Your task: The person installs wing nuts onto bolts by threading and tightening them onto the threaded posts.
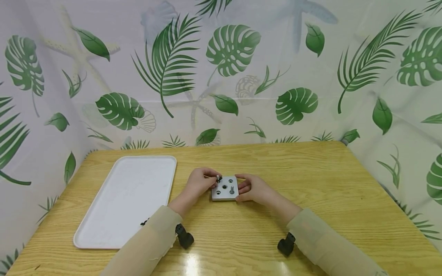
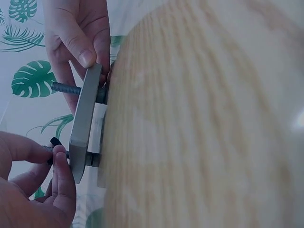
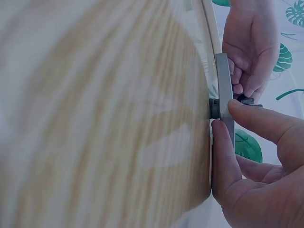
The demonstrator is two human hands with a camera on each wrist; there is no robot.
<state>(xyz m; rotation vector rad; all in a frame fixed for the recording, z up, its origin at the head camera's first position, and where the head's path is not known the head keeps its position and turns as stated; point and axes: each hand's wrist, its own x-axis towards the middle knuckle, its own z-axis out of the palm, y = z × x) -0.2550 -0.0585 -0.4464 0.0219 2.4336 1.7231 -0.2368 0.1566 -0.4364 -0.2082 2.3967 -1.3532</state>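
A square silver metal plate (image 1: 225, 196) with several holes stands slightly above the table on bolt heads. One bolt (image 1: 232, 189) sticks up through it near the front right, its threads bare. At the far left corner a second bolt (image 1: 218, 178) rises, with a small black wing nut (image 2: 55, 141) on its shaft. My left hand (image 1: 202, 181) pinches this wing nut between thumb and fingers, partly hiding it. At the plate's right edge, my right hand (image 1: 254, 188) grips the plate, thumb on the upper face and a finger beneath, as the right wrist view shows.
A white tray (image 1: 138, 184) lies on the wooden table (image 1: 310, 172) to the left, with a small black piece (image 1: 144, 222) on it, partly behind my left sleeve. Leaf-patterned cloth (image 1: 262, 57) hangs behind the table and along its sides.
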